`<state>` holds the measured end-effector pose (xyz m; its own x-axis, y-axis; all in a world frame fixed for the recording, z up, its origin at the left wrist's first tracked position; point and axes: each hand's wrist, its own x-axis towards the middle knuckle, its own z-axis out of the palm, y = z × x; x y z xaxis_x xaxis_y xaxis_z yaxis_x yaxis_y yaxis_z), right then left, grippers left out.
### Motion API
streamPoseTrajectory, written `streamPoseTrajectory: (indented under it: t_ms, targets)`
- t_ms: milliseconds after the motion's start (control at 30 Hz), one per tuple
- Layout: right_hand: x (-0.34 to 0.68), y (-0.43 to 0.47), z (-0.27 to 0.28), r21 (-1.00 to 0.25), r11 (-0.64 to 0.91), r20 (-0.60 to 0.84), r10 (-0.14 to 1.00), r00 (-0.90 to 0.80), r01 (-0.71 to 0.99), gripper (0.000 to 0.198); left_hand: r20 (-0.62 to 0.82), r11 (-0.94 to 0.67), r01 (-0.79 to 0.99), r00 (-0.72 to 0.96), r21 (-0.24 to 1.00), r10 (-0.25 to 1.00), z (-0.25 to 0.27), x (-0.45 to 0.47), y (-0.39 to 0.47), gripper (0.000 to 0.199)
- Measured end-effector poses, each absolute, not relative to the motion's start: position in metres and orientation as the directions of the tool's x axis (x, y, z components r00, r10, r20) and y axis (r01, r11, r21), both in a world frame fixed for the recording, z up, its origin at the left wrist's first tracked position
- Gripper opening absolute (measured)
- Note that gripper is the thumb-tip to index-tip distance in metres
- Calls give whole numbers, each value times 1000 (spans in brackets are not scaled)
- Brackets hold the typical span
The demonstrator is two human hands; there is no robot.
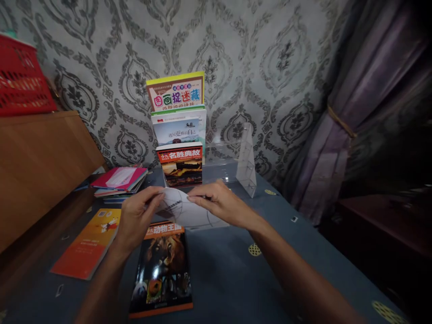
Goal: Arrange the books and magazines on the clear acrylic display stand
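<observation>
Between my hands a curved white sheet of paper [192,215] with thin printed lines and a line of dark text is held up over the table. My left hand [134,217] pinches its left edge between thumb and fingers. At its upper edge, my right hand [224,203] has a pinch grip too. Just below the sheet lies a black book with a lion cover [165,265]. Behind the hands, several books stand in tiers in a clear plastic rack [222,171], the front one a red-and-black book [182,165].
A stack of books [119,179] with a pink one on top lies left of the rack. An orange booklet [88,245] lies nearer me. A wooden board [47,166] and a red basket [25,76] are at far left; a purple curtain [357,108] hangs at right.
</observation>
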<state>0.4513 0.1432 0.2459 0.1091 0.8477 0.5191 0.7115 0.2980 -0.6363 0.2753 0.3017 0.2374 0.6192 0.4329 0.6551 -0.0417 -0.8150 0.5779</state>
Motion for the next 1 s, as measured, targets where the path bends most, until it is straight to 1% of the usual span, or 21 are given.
streamPoseTrajectory:
  t_ms: [33,100,167,233,300,333,400,433,500,600,700,833,900,933,1000]
  targets:
    - [451,145,244,-640,291,524,843,126,711,27,661,-818,-24,603,574,446,239,276,301,19]
    - [454,147,242,-664,280,542,819,188,693,27,674,-797,16,525,603,520,240,276,303,27]
    - [458,146,242,-696,284,567,781,262,659,27,656,-736,35,428,676,622,239,273,309,42]
    - [462,146,242,-732,299,590,728,350,613,27,568,-623,10,401,782,719,235,270,318,59]
    - [466,145,242,-768,317,594,677,434,557,29,401,-440,-37,483,897,778,229,269,324,68]
    - [467,145,242,-785,324,587,661,468,527,30,308,-334,-54,546,941,779,225,269,325,70]
    - [469,147,240,-815,337,564,646,515,471,31,163,-153,-74,657,986,736,218,270,323,66]
    - [470,148,239,-828,343,550,649,525,443,32,125,-88,-88,693,992,710,216,272,321,63]
    - [472,151,235,-851,351,519,672,529,389,30,111,-13,-139,726,990,679,213,276,316,54]
    - [475,155,231,-875,352,481,710,515,332,29,151,17,-221,719,975,679,214,280,311,45]
    - [476,157,229,-885,362,464,739,488,293,30,179,25,-268,708,963,683,215,280,311,41]
    - [476,158,227,-897,378,440,796,414,228,30,146,93,-254,779,963,610,216,277,312,43]
    - [476,158,228,-893,393,450,785,425,219,32,166,78,-262,789,962,591,221,277,312,41]
    - [477,158,230,-885,401,466,762,450,237,32,197,42,-274,781,961,593,225,279,313,39]
    - [480,157,237,-853,412,521,687,507,319,32,301,-86,-315,739,945,603,237,284,315,34]
